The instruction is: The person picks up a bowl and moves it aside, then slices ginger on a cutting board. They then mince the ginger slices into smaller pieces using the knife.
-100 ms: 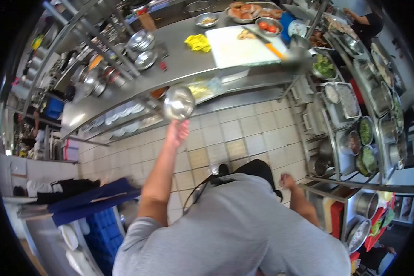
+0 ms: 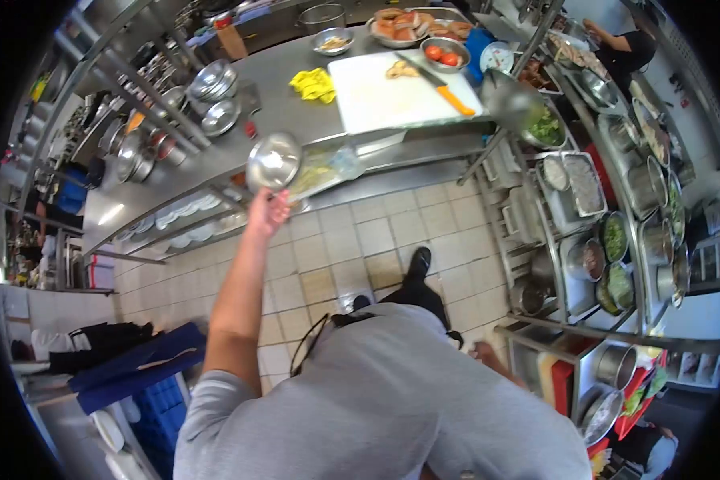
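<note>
My left hand [image 2: 270,213] is stretched forward and grips a round steel bowl [image 2: 274,161] by its near rim. I see no contents in the bowl. It hangs in front of the steel worktable's edge, with a tray of pale chopped food [image 2: 316,178] on the shelf below and beside it. My right hand [image 2: 483,352] hangs low at my side, close to the right-hand rack; its fingers are too small and partly hidden to read.
On the steel worktable [image 2: 284,96] lie a white cutting board [image 2: 368,104], an orange-handled knife [image 2: 454,100], a yellow cloth [image 2: 313,85], a bowl of tomatoes [image 2: 445,57] and stacked steel bowls [image 2: 214,80]. Food pans fill the right rack [image 2: 564,314]. Another person [image 2: 628,50] stands far right.
The whole view has shifted slightly left as I step forward, one black shoe now showing ahead. The bowl in my left hand is a little higher and further left.
</note>
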`<state>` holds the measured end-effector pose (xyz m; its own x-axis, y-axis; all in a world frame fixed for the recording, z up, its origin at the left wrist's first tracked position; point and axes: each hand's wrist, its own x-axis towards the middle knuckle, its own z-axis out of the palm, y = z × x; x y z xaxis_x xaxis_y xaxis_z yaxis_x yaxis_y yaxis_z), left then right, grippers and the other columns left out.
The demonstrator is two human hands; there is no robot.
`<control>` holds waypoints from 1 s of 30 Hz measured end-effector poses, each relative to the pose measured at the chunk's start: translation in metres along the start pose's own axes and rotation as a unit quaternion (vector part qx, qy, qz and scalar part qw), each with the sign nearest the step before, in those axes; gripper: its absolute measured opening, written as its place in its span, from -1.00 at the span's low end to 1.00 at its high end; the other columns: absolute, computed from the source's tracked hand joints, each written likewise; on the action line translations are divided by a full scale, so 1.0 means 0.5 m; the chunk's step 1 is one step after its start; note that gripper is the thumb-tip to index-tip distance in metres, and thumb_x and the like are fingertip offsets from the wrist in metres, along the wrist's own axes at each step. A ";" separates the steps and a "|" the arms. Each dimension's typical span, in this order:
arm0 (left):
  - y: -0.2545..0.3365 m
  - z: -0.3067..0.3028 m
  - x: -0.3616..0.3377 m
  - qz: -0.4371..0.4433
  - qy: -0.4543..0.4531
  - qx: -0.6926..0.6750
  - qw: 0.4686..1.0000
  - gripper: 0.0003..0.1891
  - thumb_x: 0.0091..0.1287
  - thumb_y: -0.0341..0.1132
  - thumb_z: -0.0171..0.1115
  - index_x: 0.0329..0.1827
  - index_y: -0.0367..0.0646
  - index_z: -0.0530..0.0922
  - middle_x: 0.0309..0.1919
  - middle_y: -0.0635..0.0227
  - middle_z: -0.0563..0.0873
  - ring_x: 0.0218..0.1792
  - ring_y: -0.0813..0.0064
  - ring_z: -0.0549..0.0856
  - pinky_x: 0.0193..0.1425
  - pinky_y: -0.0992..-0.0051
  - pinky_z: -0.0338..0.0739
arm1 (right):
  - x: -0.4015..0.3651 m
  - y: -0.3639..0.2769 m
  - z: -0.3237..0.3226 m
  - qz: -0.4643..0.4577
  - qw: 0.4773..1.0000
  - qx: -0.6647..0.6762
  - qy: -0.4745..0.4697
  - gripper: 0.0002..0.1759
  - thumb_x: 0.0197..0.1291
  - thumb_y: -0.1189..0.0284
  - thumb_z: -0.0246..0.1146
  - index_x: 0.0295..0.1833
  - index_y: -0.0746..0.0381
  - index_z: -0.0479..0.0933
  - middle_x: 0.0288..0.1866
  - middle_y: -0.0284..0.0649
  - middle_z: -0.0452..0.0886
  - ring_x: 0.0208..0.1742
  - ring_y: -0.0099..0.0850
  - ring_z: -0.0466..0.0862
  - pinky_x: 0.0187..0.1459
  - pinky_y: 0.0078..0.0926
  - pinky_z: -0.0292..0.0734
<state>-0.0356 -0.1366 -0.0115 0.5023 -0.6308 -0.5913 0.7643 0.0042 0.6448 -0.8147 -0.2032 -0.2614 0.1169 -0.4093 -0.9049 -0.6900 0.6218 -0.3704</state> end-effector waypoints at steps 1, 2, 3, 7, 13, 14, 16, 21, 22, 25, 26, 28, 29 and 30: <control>0.042 0.026 0.013 0.019 0.044 0.006 0.999 -0.63 0.37 -0.09 0.18 0.00 -0.24 0.62 -0.30 0.40 0.78 -0.40 0.59 0.68 -0.29 0.47 0.56 | -0.039 -0.017 -0.004 0.002 0.997 -0.072 -0.003 -0.71 0.42 0.31 0.06 -0.27 0.28 0.54 -0.41 -0.13 0.54 -0.41 -0.24 0.62 -0.32 -0.15 0.57; 0.079 0.045 0.026 0.033 0.061 0.036 0.997 -0.46 0.37 0.01 0.22 0.23 -0.23 0.50 -0.30 0.39 0.77 -0.40 0.62 0.67 -0.25 0.48 0.53 | -0.056 -0.034 -0.014 0.000 0.991 -0.134 -0.010 -0.71 0.42 0.30 0.06 -0.24 0.28 0.55 -0.37 -0.12 0.56 -0.38 -0.23 0.64 -0.29 -0.15 0.57; 0.115 0.079 -0.001 0.031 0.097 0.023 0.995 -0.42 0.34 0.12 0.24 0.24 -0.08 0.40 -0.33 0.43 0.74 -0.47 0.66 0.63 -0.32 0.48 0.51 | -0.047 -0.051 -0.014 -0.010 0.983 -0.183 -0.027 -0.70 0.43 0.28 0.07 -0.22 0.27 0.56 -0.33 -0.10 0.58 -0.35 -0.23 0.65 -0.27 -0.14 0.58; 0.110 0.169 0.014 0.041 0.175 -0.085 0.980 -0.28 0.24 0.35 0.30 0.27 0.14 0.28 -0.44 0.54 0.60 -0.62 0.70 0.45 -0.47 0.53 0.32 | 0.031 -0.230 -0.036 -0.096 0.924 -0.359 -0.090 -0.67 0.44 0.22 0.10 -0.11 0.26 0.59 -0.18 -0.04 0.67 -0.22 -0.20 0.70 -0.15 -0.14 0.59; 0.042 0.271 0.168 0.241 0.154 0.197 0.938 -0.64 0.39 0.06 0.32 -0.01 0.04 0.48 -0.46 0.58 0.48 -0.57 0.70 0.40 -0.46 0.60 0.25 | 0.135 -0.918 -0.055 -0.370 0.892 -0.257 0.029 -0.39 0.47 -0.04 0.07 -0.33 0.30 0.62 -0.47 -0.06 0.67 -0.43 -0.19 0.69 -0.26 -0.15 0.56; 0.030 0.310 0.208 0.299 0.119 0.279 0.905 -0.73 0.40 -0.06 0.33 -0.09 0.00 0.51 -0.43 0.57 0.50 -0.49 0.67 0.46 -0.39 0.58 0.33 | 0.068 -1.066 -0.052 -0.439 0.855 -0.266 0.071 -0.43 0.53 0.02 0.03 -0.30 0.27 0.64 -0.45 -0.11 0.67 -0.38 -0.30 0.68 -0.22 -0.23 0.57; 0.029 0.392 0.301 0.361 0.072 0.425 0.827 -0.77 0.35 -0.18 0.36 -0.15 -0.10 0.54 -0.36 0.43 0.60 -0.30 0.50 0.60 -0.17 0.50 0.47 | 0.000 -1.297 -0.042 -0.547 0.792 -0.235 0.135 -0.49 0.57 0.16 -0.04 -0.36 0.30 0.51 -0.50 -0.10 0.58 -0.41 -0.18 0.63 -0.26 -0.13 0.50; 0.063 0.607 0.500 0.346 0.079 0.557 0.751 -0.53 0.22 -0.16 0.44 0.10 -0.16 0.50 -0.04 0.13 0.74 -0.06 0.14 0.74 0.05 0.24 0.61 | 0.005 -1.588 0.026 -0.525 0.695 -0.398 0.288 -0.80 0.39 0.37 0.14 0.05 0.19 0.43 0.00 0.05 0.59 0.02 0.10 0.65 -0.01 0.09 0.61; 0.060 0.640 0.529 0.343 0.065 0.558 0.753 -0.53 0.22 -0.16 0.44 0.10 -0.16 0.50 -0.04 0.13 0.74 -0.06 0.14 0.74 0.05 0.24 0.61 | 0.016 -1.604 0.041 -0.515 0.700 -0.398 0.295 -0.80 0.39 0.37 0.14 0.05 0.19 0.43 0.00 0.05 0.59 0.02 0.10 0.65 -0.01 0.09 0.61; 0.051 0.689 0.591 0.345 0.074 0.613 0.707 -0.49 0.22 -0.12 0.45 0.14 -0.16 0.48 0.04 0.15 0.72 -0.07 0.21 0.75 0.02 0.30 0.64 | 0.062 -1.622 0.063 -0.444 0.740 -0.415 0.289 -0.63 0.36 0.33 0.18 0.23 0.12 0.36 0.04 0.05 0.56 0.05 0.08 0.66 0.01 0.09 0.62; 0.050 0.687 0.598 0.340 0.039 0.605 0.719 -0.50 0.22 -0.16 0.44 0.15 -0.11 0.48 0.03 0.14 0.71 -0.07 0.17 0.73 0.04 0.25 0.62 | 0.079 -1.618 0.068 -0.462 0.707 -0.437 0.309 -0.55 0.34 0.33 0.18 0.30 0.12 0.30 0.00 0.10 0.58 0.03 0.09 0.67 0.01 0.09 0.62; 0.049 0.672 0.583 0.326 -0.001 0.602 0.729 -0.51 0.21 -0.19 0.44 0.16 -0.06 0.47 0.02 0.12 0.69 -0.07 0.13 0.71 0.07 0.20 0.60 | 0.071 -1.598 0.076 -0.471 0.682 -0.456 0.323 -0.47 0.33 0.33 0.18 0.37 0.12 0.24 -0.05 0.14 0.60 0.00 0.11 0.67 0.01 0.10 0.61; 0.053 0.655 0.564 0.366 -0.010 0.599 0.712 -0.54 0.21 -0.22 0.43 0.12 -0.05 0.47 -0.03 0.15 0.67 -0.09 0.12 0.71 0.05 0.20 0.61 | 0.050 -1.604 0.069 -0.459 0.732 -0.419 0.278 -0.47 0.33 0.35 0.15 0.38 0.13 0.25 -0.09 0.18 0.63 -0.04 0.13 0.69 0.01 0.10 0.61; 0.055 0.637 0.536 0.405 -0.019 0.596 0.694 -0.57 0.20 -0.24 0.43 0.09 -0.03 0.47 -0.08 0.18 0.66 -0.11 0.11 0.71 0.04 0.20 0.62 | 0.018 -1.610 0.065 -0.444 0.779 -0.378 0.231 -0.47 0.33 0.38 0.13 0.39 0.15 0.26 -0.14 0.23 0.65 -0.09 0.15 0.70 0.01 0.10 0.61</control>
<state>-0.0087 -0.5525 0.0021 0.5436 -0.8161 0.1961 -0.6498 -0.2613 0.7138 -0.2348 -0.6858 0.0217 0.6387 -0.7592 -0.1250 -0.7277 -0.5432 -0.4188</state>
